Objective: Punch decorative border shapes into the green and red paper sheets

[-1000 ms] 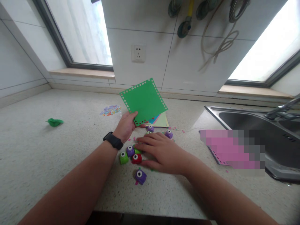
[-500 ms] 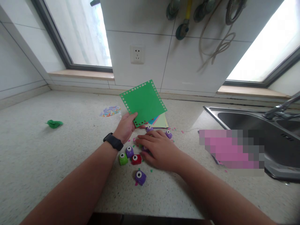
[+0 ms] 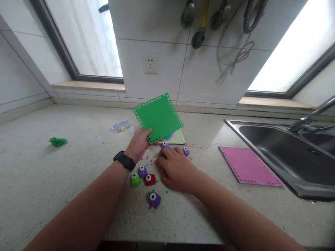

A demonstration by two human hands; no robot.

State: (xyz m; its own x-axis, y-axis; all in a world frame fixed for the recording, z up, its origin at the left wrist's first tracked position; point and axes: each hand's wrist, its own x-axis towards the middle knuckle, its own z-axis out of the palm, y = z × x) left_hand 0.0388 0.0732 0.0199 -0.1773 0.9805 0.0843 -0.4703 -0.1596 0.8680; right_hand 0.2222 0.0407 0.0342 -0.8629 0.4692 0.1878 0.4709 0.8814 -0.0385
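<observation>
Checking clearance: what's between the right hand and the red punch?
Head view: a small green scrap on the counter, in the narrow gap between right hand and red punch.

Green sheet [image 3: 158, 120]: paper, smooth, matt, edges punched through. Pink sheet [image 3: 250, 166]: paper-like, flat, mostly matt. Small punches [image 3: 154, 200]: hard plastic, smooth, slightly glossy, pale round tops. Desk [image 3: 78, 167]: speckled stone look, smooth, low sheen. Sink [image 3: 274, 146]: brushed-looking metal; faucet [image 3: 319, 111] shinier metal. Wall tiles [image 3: 162, 83]: smooth, semi-gloss. Socket [image 3: 150, 65]: white plastic. Watch strap [image 3: 125, 160]: dark, smooth, rubbery look. Green scrap [image 3: 58, 141]: crumpled, material unclear.
</observation>
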